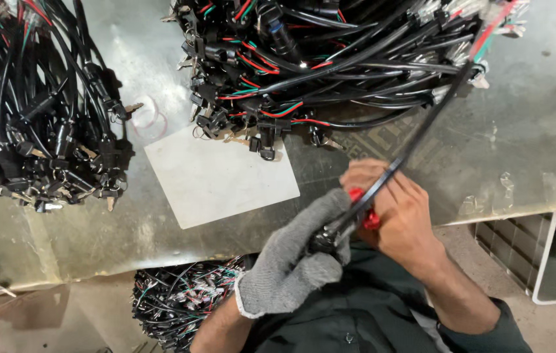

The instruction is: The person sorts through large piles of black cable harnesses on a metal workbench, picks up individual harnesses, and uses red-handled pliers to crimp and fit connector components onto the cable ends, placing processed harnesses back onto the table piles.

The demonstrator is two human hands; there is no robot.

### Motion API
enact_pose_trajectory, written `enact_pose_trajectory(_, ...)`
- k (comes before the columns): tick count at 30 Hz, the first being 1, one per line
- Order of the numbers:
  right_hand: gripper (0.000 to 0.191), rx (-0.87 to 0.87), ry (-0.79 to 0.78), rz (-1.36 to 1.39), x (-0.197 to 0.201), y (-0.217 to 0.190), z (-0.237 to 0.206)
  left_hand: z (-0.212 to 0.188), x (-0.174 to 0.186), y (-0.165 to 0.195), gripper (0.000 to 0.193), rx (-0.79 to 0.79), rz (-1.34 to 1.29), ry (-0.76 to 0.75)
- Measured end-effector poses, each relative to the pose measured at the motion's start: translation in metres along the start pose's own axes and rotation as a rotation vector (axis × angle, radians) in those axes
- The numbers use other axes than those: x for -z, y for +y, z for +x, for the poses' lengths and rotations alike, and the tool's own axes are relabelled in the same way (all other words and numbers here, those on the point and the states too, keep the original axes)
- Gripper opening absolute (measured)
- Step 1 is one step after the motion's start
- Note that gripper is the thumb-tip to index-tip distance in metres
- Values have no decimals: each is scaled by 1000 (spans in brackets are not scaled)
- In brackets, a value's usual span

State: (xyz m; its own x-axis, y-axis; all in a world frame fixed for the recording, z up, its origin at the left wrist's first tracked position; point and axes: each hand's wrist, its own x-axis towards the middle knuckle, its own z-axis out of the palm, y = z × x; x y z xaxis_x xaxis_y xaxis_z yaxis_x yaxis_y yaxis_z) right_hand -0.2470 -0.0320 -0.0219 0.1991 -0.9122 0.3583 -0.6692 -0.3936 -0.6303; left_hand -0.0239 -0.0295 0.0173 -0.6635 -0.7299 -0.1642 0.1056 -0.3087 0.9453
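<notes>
My left hand (299, 258), in a grey knit glove, grips the black connector end of a black cable (415, 140) near the table's front edge. That cable runs up and right to a bundle of red, green and clear-ended wires (487, 33). My bare right hand (399, 209) is closed around a red-handled tool (371, 219) pressed against the same cable, right beside the gloved hand. The tool's working end is hidden by my fingers.
A big pile of black wire harnesses (304, 65) lies at the table's far middle, another pile (36, 111) at the left. A white sheet (219, 176) lies on the grey metal table (520, 144). More harnesses (176, 301) sit below the table edge.
</notes>
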Motion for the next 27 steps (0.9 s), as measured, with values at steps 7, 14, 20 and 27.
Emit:
enact_pose_trajectory(7,29,-56,-77,-84,-7,12,-3,0,-2,1,66,2,108,66)
enact_pose_trajectory(14,34,-112,-120,-51,-6,9,-9,7,-7,-15,76,-264,610,259)
enact_pose_trajectory(20,47,-145,-181,-37,-11,3,-16,4,-13,-31,75,-284,815,369)
enact_pose_trajectory(27,35,-203,-104,-195,-7,-6,-19,-1,-12,-37,76,-360,1087,391)
